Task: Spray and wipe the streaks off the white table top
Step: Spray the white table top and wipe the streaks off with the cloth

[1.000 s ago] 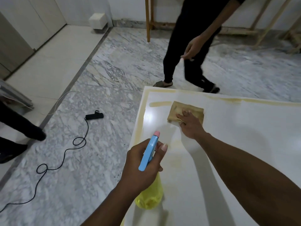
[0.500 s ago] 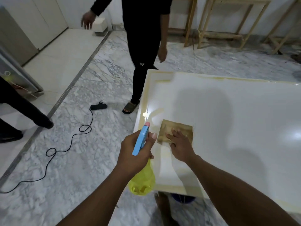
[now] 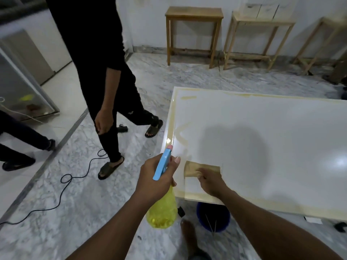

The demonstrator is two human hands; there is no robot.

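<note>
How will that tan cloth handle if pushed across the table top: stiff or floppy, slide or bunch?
Probably floppy: the cloth lies flat and creases where the right hand grips it. Likely light, since it looks thin. It should slide easily on the glossy table top, though it may bunch at its leading edge where nothing presses it down.

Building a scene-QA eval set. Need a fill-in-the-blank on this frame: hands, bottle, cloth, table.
1. The left hand grips a spray bottle whose body is ____.
2. The right hand holds a tan cloth on the ____ table top.
3. On the floor under the table's near edge stands a ____ bucket.
Missing words: yellow; white; blue.
</note>
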